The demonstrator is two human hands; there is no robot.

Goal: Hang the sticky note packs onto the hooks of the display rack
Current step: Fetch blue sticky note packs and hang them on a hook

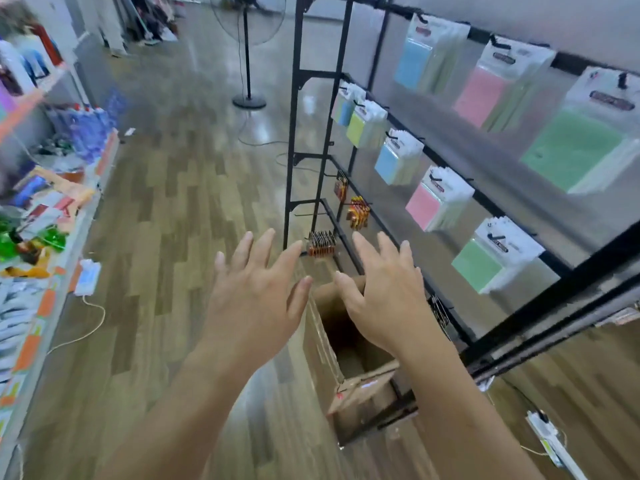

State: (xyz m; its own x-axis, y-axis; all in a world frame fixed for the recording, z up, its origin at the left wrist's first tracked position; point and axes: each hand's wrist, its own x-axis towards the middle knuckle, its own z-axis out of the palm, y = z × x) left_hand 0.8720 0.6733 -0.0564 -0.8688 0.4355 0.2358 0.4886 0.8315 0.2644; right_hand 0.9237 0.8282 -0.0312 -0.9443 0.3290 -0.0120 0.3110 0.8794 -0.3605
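Observation:
Sticky note packs hang on the hooks of a black display rack at the right: green, pink and blue packs on the top rail, and green, pink and blue ones on the rail below. My left hand and my right hand stretch forward with fingers spread and hold nothing. Both hover above an open cardboard box on the floor beside the rack. The box's visible inside looks dark and bare.
Orange packs hang on the rack's lower hooks. A pedestal fan stands behind the rack's far end. Shelves with goods run along the left. Two power strips and cables lie on the wooden floor.

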